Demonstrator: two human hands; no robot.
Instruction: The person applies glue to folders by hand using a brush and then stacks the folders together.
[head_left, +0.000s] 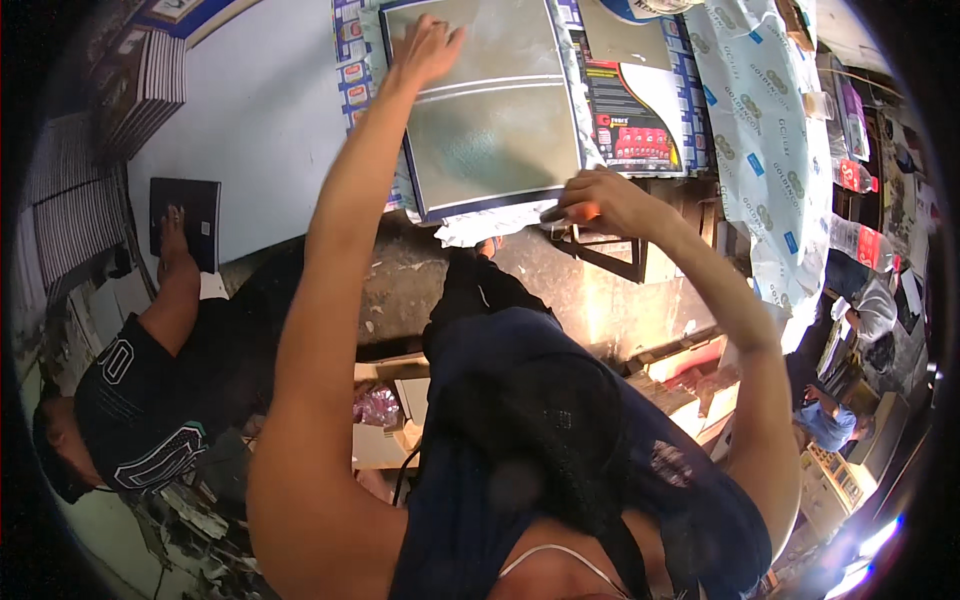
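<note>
In front of me lies a flat cover [495, 140] with two grey-brown board panels, a white strip between them and dark blue edges. A damp-looking greenish patch shows on its nearer panel. My left hand [428, 52] rests on the farther panel with its fingers apart and nothing in them. At the cover's near right corner, my right hand [615, 203] is closed round a small dark-and-orange tool [582, 212], mostly hidden by the fingers. Crumpled white paper [490, 224] sticks out under the cover's near edge.
Right of the cover lie a printed red-and-black sheet [640, 120] and patterned wrapping paper [755, 140]. Plastic bottles [862, 243] stand farther right. At left, a co-worker [150, 390] has a hand on a dark cover [207, 215], beside stacked books [145, 90] on a white tabletop [265, 130].
</note>
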